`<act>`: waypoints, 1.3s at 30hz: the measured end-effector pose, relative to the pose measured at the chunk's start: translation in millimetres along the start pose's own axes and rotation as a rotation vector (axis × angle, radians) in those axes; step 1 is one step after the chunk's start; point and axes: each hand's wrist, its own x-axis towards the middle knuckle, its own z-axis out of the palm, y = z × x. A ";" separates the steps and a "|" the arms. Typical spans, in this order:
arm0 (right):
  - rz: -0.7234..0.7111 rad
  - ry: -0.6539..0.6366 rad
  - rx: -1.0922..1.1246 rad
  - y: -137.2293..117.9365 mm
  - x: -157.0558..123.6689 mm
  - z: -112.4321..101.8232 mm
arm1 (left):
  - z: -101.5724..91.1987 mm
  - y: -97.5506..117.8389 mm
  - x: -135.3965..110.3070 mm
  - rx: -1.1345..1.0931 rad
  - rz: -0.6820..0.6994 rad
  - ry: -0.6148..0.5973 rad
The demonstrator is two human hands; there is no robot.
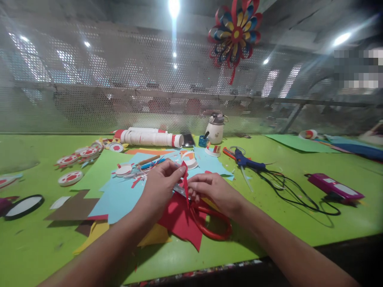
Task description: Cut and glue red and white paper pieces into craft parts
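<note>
My left hand (pixel 161 185) pinches the top of a narrow red paper strip (pixel 185 181) that stands upright between both hands. My right hand (pixel 211 191) has its fingers curled closed against the lower part of the same strip. Under the hands lie a sheet of red paper (pixel 179 221) and red-handled scissors (pixel 212 223), whose blades point up to the left beneath my right hand. Light blue paper sheets (pixel 119 195) spread out to the left of the hands on the green table (pixel 269 223).
A blue glue gun (pixel 247 161) with a black cable lies to the right, beside a pink phone (pixel 335 186). White rolls (pixel 149 138), a white bottle (pixel 215 128), round red-white discs (pixel 70 178) and a black-rimmed lid (pixel 24 206) lie around. A paper flower (pixel 235 34) hangs on the mesh wall.
</note>
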 end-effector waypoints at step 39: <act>0.076 -0.121 -0.160 -4.1 -7.1 6.0 | -3.9 1.0 5.2 -0.241 -0.042 0.094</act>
